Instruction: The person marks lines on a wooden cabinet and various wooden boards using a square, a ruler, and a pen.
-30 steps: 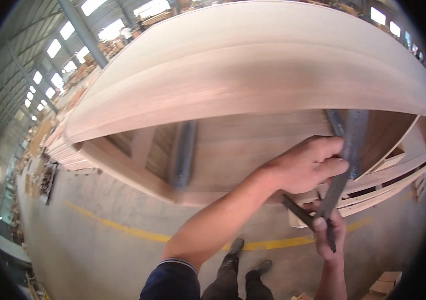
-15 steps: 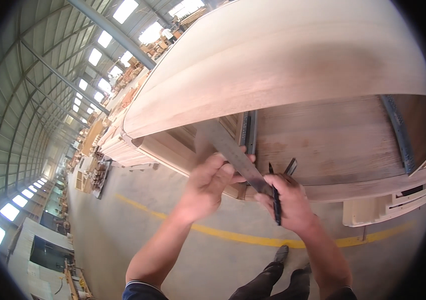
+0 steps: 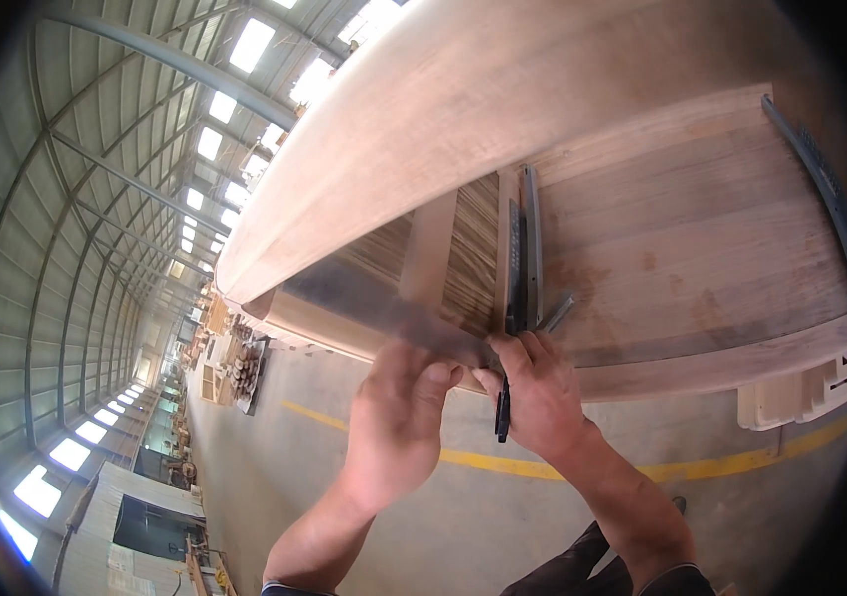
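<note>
A flat steel square (image 3: 443,336) lies low over the front of a wooden cabinet, its long blade blurred and pointing left. My left hand (image 3: 392,422) is closed on that blade near its middle, thumb toward me. Closed round the corner end is my right hand (image 3: 535,395), which hides the corner; the short arm sticks out beyond its fingers. A black pen (image 3: 503,412) is also held in the right hand, hanging downward. Close beyond both hands, the wooden cabinet (image 3: 394,169) has an open drawer bay with a metal drawer slide (image 3: 533,248) on its divider.
Another drawer slide (image 3: 821,189) runs along the bay's right side. The cabinet's front rail (image 3: 682,375) crosses below the bay. A pale wooden part (image 3: 801,397) juts out under the right end. Stacked wood (image 3: 247,363) stands on the floor at left, and a yellow line (image 3: 543,470) crosses the floor.
The square has swung so that its blade lies flatter and points more to the left. Both hands have moved left, and the view has shifted, showing more of the bay.
</note>
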`<state>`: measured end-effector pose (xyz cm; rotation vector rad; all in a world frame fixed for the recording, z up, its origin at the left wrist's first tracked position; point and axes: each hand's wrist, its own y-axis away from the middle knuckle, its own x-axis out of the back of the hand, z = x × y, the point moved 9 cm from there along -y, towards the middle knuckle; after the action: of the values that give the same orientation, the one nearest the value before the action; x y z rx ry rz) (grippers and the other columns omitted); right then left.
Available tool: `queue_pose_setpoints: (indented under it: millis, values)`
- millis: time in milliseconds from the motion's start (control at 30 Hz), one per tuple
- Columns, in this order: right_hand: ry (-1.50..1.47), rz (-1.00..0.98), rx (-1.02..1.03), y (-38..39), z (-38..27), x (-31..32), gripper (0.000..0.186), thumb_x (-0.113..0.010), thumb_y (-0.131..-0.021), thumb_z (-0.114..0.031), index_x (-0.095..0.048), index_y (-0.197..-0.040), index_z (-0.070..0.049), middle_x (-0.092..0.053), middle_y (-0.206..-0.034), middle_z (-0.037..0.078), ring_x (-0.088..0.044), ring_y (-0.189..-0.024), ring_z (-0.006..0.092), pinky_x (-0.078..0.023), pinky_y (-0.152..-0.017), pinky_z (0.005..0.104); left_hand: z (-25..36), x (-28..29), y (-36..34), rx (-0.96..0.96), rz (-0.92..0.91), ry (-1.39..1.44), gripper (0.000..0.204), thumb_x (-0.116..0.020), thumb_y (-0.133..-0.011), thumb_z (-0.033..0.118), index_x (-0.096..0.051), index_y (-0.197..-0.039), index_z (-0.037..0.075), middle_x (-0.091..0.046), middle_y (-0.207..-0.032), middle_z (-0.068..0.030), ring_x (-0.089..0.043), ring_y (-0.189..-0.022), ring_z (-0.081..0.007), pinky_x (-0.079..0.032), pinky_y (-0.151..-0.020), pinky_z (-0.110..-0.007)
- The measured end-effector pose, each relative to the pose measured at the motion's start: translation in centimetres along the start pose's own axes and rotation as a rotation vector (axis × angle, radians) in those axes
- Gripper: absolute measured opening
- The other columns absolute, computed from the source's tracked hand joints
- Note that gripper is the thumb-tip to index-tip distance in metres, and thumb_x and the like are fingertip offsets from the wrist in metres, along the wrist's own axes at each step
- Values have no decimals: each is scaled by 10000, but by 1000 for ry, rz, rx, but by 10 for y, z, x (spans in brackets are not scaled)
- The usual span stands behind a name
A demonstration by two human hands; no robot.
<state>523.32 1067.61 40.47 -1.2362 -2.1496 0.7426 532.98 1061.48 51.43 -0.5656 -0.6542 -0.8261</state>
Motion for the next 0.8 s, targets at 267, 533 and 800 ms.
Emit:
queue_pose_setpoints:
  millis: [267,533,800]
  values:
    - [59,-83,-46,2,9,-6,305,-711,-872,-184,-635,-1152,-90,-645,-969,163,-621,-928,379,-505,-781,499,-5,2,15,-73,113,170,456,-496,-1050,-16,-383,-1489,-58,-628,-1345,-156,-634,-1216,-229,-541,-1004,-352]
    - [23,-25,-42,14,3,-26,250,-651,-898,-142,-613,-1123,-39,-611,-946,127,-619,-938,326,-515,-821,433,8,16,35,-237,270,9,368,-617,-1016,-1,-546,-1361,-106,-650,-1279,-200,-668,-1082,-277,-635,-882,-375]
    - [-87,-86,88,15,-7,-61,166,-562,-934,-122,-603,-1072,-39,-642,-997,195,-640,-950,386,-528,-804,490,22,9,32,-392,-59,-605,351,-550,-1059,267,-632,-1197,-45,-671,-1164,-203,-656,-1014,-304,-536,-847,-463]
